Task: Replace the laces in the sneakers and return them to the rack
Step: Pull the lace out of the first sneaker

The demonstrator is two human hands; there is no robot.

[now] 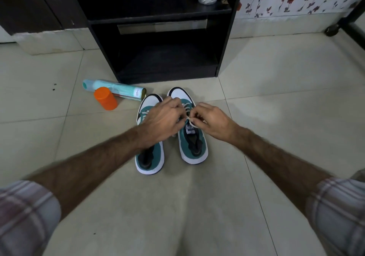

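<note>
My sleeves sit at the bottom corners, forearms run up to centre frame. Both hands meet over the right sneaker point(192, 137): left hand point(164, 120) curled at the white lace point(188, 118), right hand point(212, 120) pinching the lace end just above the tongue. Left sneaker point(150, 157) touches it alongside, partly under my left wrist. Looks like final tying on the right one; left one's lacing mostly hidden, can't confirm. Rack point(162, 44) w/ bare lower shelf stands beyond, top centre — pair not back yet. Knot itself is too small and blurred.
</note>
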